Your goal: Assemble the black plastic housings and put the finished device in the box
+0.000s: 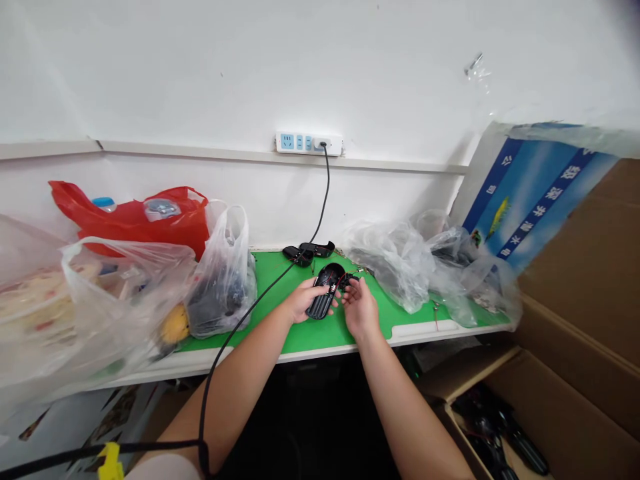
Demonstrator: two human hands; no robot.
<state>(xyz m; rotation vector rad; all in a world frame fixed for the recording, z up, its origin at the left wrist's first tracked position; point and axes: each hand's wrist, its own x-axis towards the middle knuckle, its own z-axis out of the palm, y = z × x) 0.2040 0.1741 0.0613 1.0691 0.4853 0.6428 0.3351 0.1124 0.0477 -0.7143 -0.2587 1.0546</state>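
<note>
- Black plastic housing point(318, 307), held above the green worktop point(295, 341), between the two forearms; it looks light, stiff and rather smooth, so it could slip under a loose grip.
- Left hand point(301, 301) is wrapped around its nearer, narrower end, thumb on top; that solid body seems the best place to hold.
- Right hand point(361, 312) is half curled, palm turned up, fingertips beside a small dark part point(350, 281); whether they pinch it, I cannot tell.
- Thin red wire point(344, 277) shows between housing and part; likely the fragile bit, better left slack than pulled.
- Hollow round far end probably has thinner walls, so squeezing there seems unwise.
</note>
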